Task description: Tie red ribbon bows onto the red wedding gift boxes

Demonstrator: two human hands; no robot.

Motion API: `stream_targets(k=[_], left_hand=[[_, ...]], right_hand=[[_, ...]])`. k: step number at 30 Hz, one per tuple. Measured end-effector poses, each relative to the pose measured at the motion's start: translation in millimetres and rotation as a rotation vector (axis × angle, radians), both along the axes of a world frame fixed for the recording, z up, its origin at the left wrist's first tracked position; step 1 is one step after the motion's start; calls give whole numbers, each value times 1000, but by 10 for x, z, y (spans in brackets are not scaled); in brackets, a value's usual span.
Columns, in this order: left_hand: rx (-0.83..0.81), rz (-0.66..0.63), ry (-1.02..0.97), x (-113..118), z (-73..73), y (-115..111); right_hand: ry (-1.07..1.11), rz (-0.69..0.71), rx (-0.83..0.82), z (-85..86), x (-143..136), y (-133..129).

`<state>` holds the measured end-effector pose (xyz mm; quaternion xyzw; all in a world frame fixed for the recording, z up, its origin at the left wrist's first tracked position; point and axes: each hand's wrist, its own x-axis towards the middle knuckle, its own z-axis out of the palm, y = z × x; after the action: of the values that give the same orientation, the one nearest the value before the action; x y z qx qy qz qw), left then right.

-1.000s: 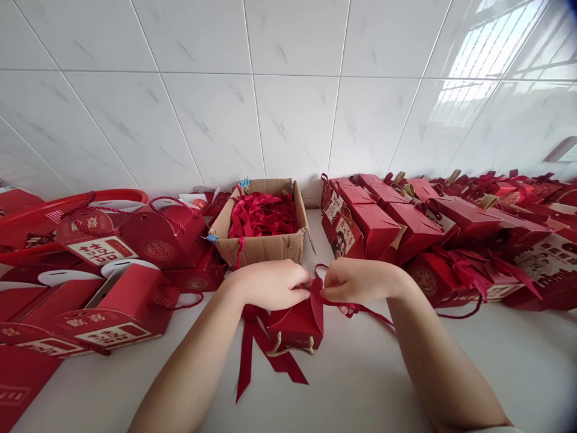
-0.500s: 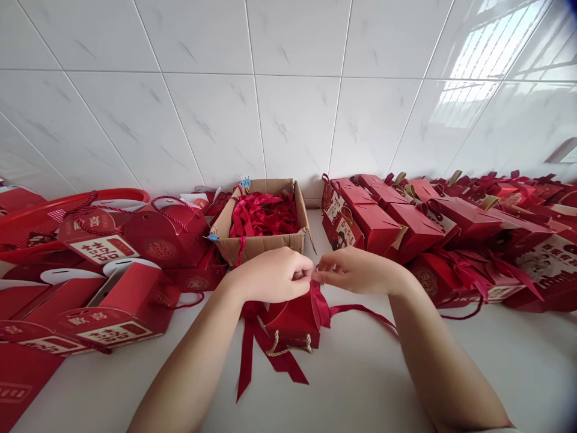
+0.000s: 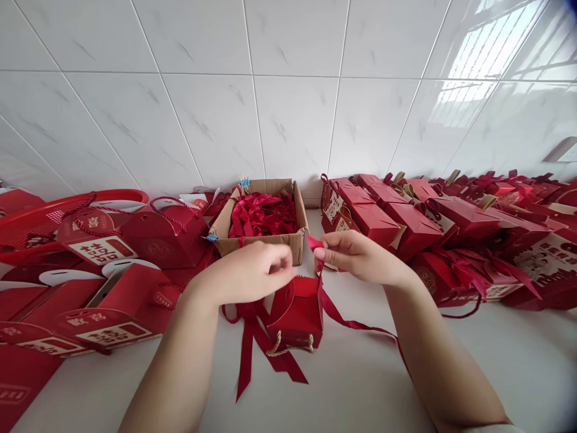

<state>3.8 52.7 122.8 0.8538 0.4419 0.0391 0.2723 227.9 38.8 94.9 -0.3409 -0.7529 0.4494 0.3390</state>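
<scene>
A small red gift box (image 3: 295, 316) with a twisted gold cord handle (image 3: 295, 349) stands on the white tabletop. My right hand (image 3: 356, 255) pinches the end of a red ribbon (image 3: 356, 323) between thumb and fingers, just above and behind the box. From there the ribbon drops along the box's right side and trails toward my right forearm. My left hand (image 3: 252, 273), slightly blurred, hovers over the box's left side, fingers curled and thumb apart, with nothing visible in it. A red ribbon bow (image 3: 252, 310) with two long tails lies at the box's left, partly hidden by that hand.
Behind the box, a cardboard carton (image 3: 265, 245) holds a heap of red ribbons (image 3: 264, 213). Red gift boxes (image 3: 112, 300) and a red plastic basket (image 3: 27, 222) crowd the left. Rows of closed red boxes (image 3: 376, 222) fill the right, before a tiled wall (image 3: 293, 126).
My hands, which met over the box, have moved apart. The left shifted left and away from the ribbon; the right rose slightly with the ribbon end, uncovering more of the box top.
</scene>
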Motion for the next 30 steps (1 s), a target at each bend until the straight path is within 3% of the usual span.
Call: stream_targets(k=[2, 4, 8, 13, 15, 18, 21, 24, 30], left_hand=[[-88, 2, 266, -13, -42, 17], [-121, -6, 390, 8, -86, 28], [-111, -63, 413, 87, -122, 25], [-68, -70, 381, 84, -99, 39], [-33, -44, 323, 59, -104, 71], [-25, -49, 256, 26, -135, 153], [-72, -23, 257, -2, -166, 243], [-87, 17, 277, -27, -172, 286], [-82, 25, 290, -35, -146, 262]], right_hand=[[65, -91, 38, 34, 28, -23], [138, -212, 98, 61, 71, -53], [411, -375, 245, 89, 189, -121], [634, -404, 337, 149, 273, -209], [574, -396, 274, 166, 241, -223], [273, -322, 83, 128, 115, -190], [-103, -180, -42, 0, -62, -93], [-353, -150, -44, -156, -221, 15], [-457, -138, -74, -282, -346, 101]])
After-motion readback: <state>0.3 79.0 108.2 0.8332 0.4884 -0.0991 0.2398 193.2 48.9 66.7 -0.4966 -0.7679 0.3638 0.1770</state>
